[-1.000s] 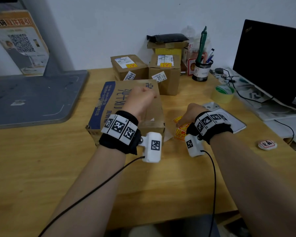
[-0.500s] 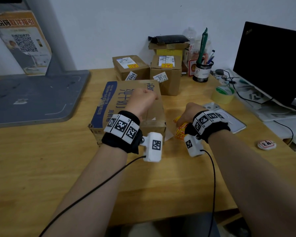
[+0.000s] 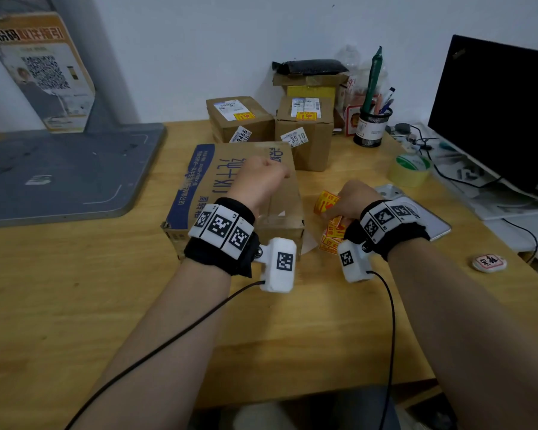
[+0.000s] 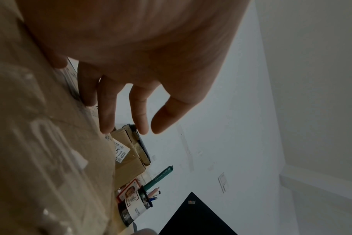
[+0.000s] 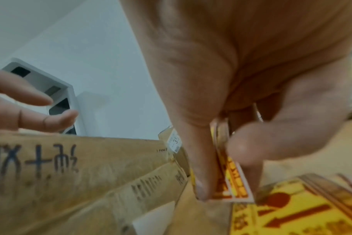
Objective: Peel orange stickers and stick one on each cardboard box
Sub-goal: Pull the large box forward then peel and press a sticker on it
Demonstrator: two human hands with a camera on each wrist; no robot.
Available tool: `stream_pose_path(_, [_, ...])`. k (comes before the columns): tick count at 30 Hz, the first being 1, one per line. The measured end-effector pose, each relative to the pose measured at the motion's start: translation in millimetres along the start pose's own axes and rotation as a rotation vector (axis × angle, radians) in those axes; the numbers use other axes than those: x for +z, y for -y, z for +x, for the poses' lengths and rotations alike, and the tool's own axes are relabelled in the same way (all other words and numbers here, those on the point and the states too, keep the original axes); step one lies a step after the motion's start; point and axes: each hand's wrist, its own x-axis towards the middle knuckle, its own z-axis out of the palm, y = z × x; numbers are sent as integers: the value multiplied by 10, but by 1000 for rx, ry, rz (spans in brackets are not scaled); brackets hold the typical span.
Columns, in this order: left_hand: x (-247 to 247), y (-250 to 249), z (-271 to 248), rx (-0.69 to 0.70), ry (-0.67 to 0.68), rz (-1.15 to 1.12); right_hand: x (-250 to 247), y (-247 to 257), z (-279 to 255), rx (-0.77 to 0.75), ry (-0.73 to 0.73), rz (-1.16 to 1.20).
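Note:
A large cardboard box [image 3: 224,178] with a blue side lies at the middle of the desk. My left hand [image 3: 261,178] is over its top, and in the left wrist view its fingers [image 4: 109,111] are loosely straight, touching the box [image 4: 40,143] and holding nothing. To the right of the box, my right hand [image 3: 351,197] pinches a strip of orange stickers [image 3: 326,200] between thumb and forefinger [image 5: 201,174]. More of the strip [image 5: 291,211] lies flat on the desk. Two smaller boxes [image 3: 239,119] [image 3: 308,141] behind each carry an orange sticker.
A tape roll [image 3: 412,170], a mesh pen holder [image 3: 371,125] and a black laptop screen [image 3: 494,113] stand at the right. A silver device [image 3: 426,218] lies under my right wrist. A grey board [image 3: 66,169] covers the left of the desk.
The curled end of the sticker strip now shows a little more above my right hand. My left hand stays over the large box.

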Motion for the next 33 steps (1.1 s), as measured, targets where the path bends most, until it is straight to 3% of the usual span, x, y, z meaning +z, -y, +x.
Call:
stream_pose_path(5, [-9, -2, 1, -2, 1, -9, -108, 116, -114, -34, -112, 303])
stream_pose_path(12, [-44, -25, 62, 88, -17, -31, -332, 403, -464, -226, -43, 726])
stream_pose_path(16, [-57, -77, 19, 204, -8, -89, -399, 443, -565, -281, 62, 626])
stream_pose_path(21, [-43, -60, 5, 293, -43, -17, -420, 421, -558, -234, 106, 539])
stream_pose_path(33, [-12, -38, 12, 330, -34, 18, -435, 378, -528, -192, 153, 516])
